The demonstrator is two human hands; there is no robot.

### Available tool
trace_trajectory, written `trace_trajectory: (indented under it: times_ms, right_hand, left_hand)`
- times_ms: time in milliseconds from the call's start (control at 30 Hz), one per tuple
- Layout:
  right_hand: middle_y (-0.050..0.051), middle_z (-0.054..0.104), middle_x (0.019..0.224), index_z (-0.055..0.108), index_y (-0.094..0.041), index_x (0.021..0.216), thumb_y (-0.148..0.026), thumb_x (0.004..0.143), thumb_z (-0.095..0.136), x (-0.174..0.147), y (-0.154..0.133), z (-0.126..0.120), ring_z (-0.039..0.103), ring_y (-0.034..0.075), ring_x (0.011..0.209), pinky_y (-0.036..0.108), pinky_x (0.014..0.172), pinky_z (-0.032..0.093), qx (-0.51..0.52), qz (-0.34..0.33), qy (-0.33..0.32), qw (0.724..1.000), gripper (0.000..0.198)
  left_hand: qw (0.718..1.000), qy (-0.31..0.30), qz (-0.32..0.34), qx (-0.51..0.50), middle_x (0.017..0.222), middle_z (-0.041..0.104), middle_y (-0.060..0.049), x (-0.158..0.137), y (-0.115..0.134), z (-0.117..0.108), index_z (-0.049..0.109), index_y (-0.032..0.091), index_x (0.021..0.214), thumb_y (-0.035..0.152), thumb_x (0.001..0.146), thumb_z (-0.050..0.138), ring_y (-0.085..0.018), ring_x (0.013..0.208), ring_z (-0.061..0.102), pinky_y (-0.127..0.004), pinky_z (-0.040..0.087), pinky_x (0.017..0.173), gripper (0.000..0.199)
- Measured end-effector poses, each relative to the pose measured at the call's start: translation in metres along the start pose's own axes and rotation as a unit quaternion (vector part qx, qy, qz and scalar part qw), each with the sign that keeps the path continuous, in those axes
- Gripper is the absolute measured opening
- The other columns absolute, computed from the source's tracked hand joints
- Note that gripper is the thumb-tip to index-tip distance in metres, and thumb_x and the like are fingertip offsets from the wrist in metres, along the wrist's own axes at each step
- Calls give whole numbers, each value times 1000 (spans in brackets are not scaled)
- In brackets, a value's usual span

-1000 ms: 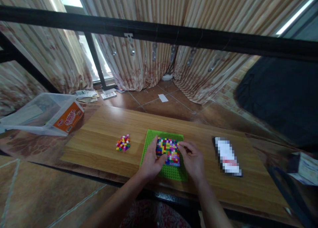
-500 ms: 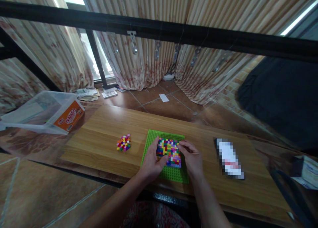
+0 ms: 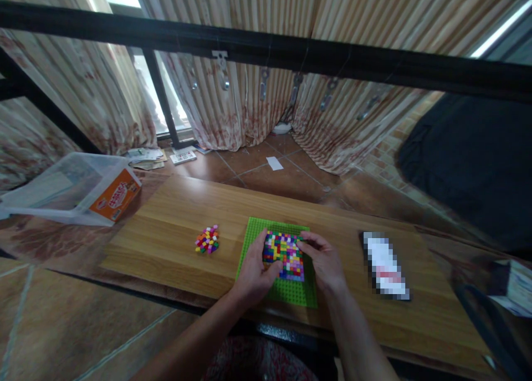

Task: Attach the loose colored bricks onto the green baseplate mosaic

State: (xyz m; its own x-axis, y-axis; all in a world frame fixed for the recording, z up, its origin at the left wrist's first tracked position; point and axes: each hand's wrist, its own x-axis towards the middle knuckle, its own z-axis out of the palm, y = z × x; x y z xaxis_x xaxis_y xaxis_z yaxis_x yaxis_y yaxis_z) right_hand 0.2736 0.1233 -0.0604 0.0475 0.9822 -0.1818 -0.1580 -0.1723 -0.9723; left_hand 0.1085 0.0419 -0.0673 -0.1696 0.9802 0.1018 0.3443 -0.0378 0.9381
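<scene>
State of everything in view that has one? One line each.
Green baseplate: flat, partly covered
Block mosaic: packed rows, over baseplate; attachment unclear
Left hand: at mosaic's left edge, thumb and fingers apart
Right hand: fingertips at mosaic's upper right; grip unclear
Loose blocks: one small pile
Plastic bin: uncovered, upright
Phone: flat, face pixelated

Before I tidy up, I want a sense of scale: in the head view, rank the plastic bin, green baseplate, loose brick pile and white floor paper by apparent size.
1. plastic bin
2. green baseplate, partly covered by hands and bricks
3. loose brick pile
4. white floor paper, though it lies farther away
</scene>
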Motion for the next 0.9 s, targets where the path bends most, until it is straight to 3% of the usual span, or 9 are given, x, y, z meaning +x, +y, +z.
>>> trace_trajectory:
  times_ms: [233,467,667,900]
  right_hand:
    - [1,71,81,74,-21,86,-39,49,87,2,5,-1,64,17,75,38,76,53,-24,-27,-1,999,43]
    - [0,71,85,72,-22,95,-39,54,86,0,1,-5,65,16,78,34,77,53,7,-2,-23,1000,46]
    - [4,73,96,71,-22,99,-53,70,73,-7,7,-6,67,18,87,32,78,53,-15,-34,38,999,42]
    - [10,73,106,70,-18,108,-53,68,72,-16,31,-4,67,26,95,42,87,52,-209,-112,46,970,53]
  left_hand:
    - [1000,0,-8,-8,151,39,-15,0,2,0,32,18,148,31,80,63,-29,138,38,-48,28,117,76]
    - [1000,0,-3,-3,151,38,-17,1,1,-1,28,15,149,32,79,63,-30,138,38,-49,29,116,80]
    - [1000,7,-11,-14,150,40,-17,0,4,-1,30,13,149,31,79,64,-30,137,39,-48,29,116,80]
    - [1000,7,13,4,150,40,-18,-1,1,1,36,14,146,29,81,61,-32,138,38,-52,29,116,71]
